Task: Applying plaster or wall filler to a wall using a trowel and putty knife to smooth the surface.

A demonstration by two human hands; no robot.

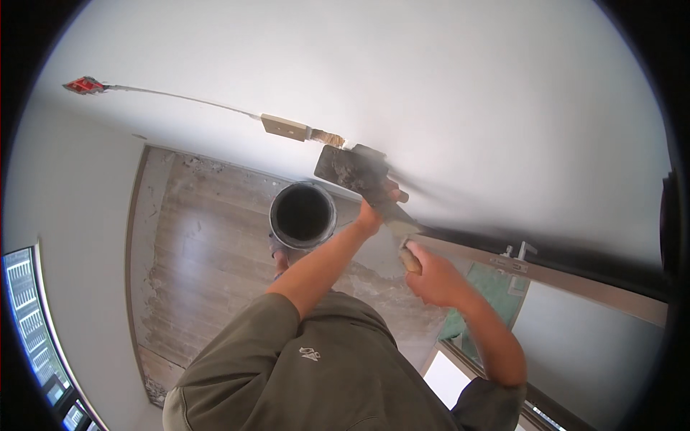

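My left hand [370, 217] grips a dark, stained trowel [343, 169] with a broad flat plate, held close to the white wall [467, 100]. My right hand [435, 276] is closed on the wooden handle of a putty knife [402, 231]; its blade is at the trowel's lower end, blurred, so contact is unclear. Just beyond the plate, a rough patch [327, 138] in the wall adjoins a beige rectangular piece [284, 127]. From there a thin groove runs left to a red recessed box [86, 85]. Below my hands stands a bucket [302, 214] with a dark inside.
Dusty plank flooring [187, 287] lies below, with my foot beside the bucket. A window [29, 316] is at the far left. At right are a metal frame rail [596, 286] with a latch [521, 255], a green pane [489, 294] and a pale panel [582, 345].
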